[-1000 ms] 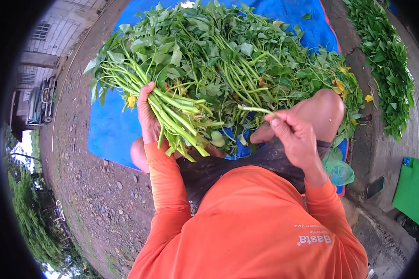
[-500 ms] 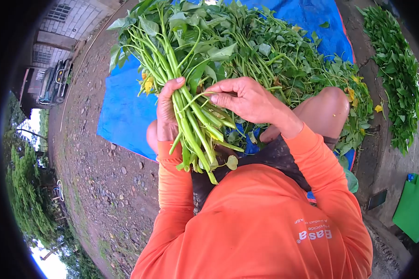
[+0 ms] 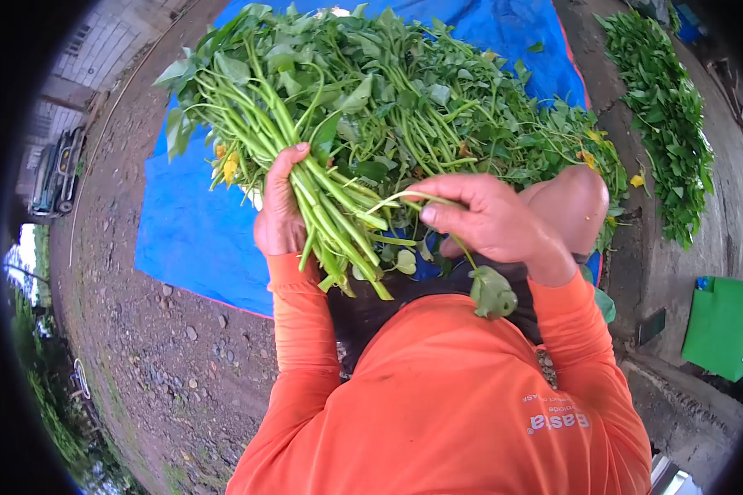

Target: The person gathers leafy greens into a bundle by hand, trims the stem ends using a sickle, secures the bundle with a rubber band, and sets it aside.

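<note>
My left hand (image 3: 282, 205) is closed round a thick bunch of leafy green stems (image 3: 338, 216), the cut ends pointing down toward my lap and the leaves fanning out beyond. To its right, my right hand (image 3: 491, 216) pinches one thin stem (image 3: 396, 200) between thumb and fingers. From that stem a single leaf (image 3: 494, 293) hangs below the hand, over my shirt. The stem's far end reaches the bunch's cut ends; whether it is still joined to them I cannot tell. Behind both hands lies a large heap of the same leafy greens (image 3: 437, 99).
The heap rests on a blue tarp (image 3: 182, 223) spread over stony ground (image 3: 182, 355). A second pile of leafy greens (image 3: 660, 124) lies on concrete at the right. Near it stands a green container (image 3: 722, 326). A vehicle (image 3: 58, 173) is parked at the far left.
My right hand has drawn away from the bunch, down and to the right, with the thin stem; its leaf now hangs in view. My left hand still grips the bunch.
</note>
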Tool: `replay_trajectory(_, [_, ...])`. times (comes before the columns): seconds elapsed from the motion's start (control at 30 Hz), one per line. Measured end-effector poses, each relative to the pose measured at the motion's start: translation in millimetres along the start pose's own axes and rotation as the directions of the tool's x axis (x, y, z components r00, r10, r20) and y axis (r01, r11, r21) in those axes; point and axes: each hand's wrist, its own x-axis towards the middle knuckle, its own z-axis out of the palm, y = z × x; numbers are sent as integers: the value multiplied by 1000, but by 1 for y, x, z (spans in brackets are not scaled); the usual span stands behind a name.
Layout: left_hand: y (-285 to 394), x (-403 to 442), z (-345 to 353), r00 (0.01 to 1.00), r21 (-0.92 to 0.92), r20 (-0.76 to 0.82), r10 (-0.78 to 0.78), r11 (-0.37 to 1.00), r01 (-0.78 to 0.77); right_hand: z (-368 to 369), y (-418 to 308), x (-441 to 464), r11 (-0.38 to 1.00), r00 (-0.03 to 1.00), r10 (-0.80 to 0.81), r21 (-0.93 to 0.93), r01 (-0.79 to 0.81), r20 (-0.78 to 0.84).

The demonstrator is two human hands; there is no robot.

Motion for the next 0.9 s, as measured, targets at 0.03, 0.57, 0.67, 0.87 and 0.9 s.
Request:
replay_trajectory(0.03, [4, 1, -5, 994, 3, 76, -73, 997, 73, -19, -11, -14, 998, 995, -32, -57, 27, -97])
replay_trajectory(0.57, [61, -8, 2, 940, 562, 199, 275, 754, -340, -259, 264, -234, 902, 139, 129, 59, -427, -982])
replay_trajectory(0.67, [123, 42, -17, 852, 745, 411, 325, 419, -519, -183, 319, -257, 831, 276, 475, 323, -453, -836])
replay_trajectory(0.87, [131, 35, 75, 713, 751, 660, 238, -235, -617, -67, 385, -251, 834, 459, 486, 237, -498, -744])
replay_trajectory(0.9, [121, 33, 94, 666, 693, 716, 210, -330, -641, -59, 370, -245, 825, 527, 485, 165, -541, -698])
